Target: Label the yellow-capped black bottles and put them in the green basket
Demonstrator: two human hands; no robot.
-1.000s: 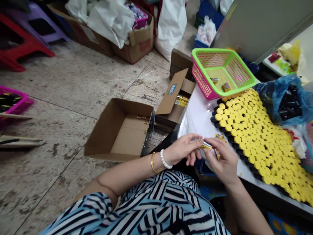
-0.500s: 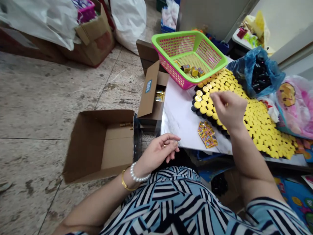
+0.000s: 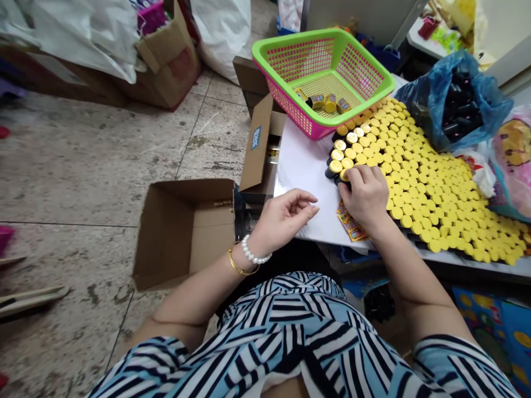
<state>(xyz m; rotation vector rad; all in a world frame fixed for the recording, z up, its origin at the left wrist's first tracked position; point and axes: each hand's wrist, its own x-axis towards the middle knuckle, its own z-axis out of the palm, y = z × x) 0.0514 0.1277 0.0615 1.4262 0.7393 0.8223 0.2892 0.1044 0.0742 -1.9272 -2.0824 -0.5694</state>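
Note:
Many black pieces with yellow caps (image 3: 418,193) stand packed together on the white table (image 3: 305,160). My right hand (image 3: 367,196) is at their near left edge, thumb and fingertips closed round a yellow-capped piece (image 3: 345,174). Beneath that hand, partly covered, lie colourful orange stickers (image 3: 350,224). My left hand (image 3: 288,215), with a pearl bracelet at the wrist, hovers by the table's left corner, its fingers loosely curled and apart, holding nothing. A green and pink basket (image 3: 286,113) behind the caps has a few labelled yellow-capped pieces (image 3: 330,103) inside.
An open cardboard box (image 3: 166,237) stands on the floor left of my left arm. Another box (image 3: 255,149) with raised flaps is beside the table. A blue bag (image 3: 427,105) of black pieces sits at the back right.
My right hand has come down and left onto the near edge of the yellow-capped pieces. My left hand has risen slightly and its fingers have spread a little. The view has shifted.

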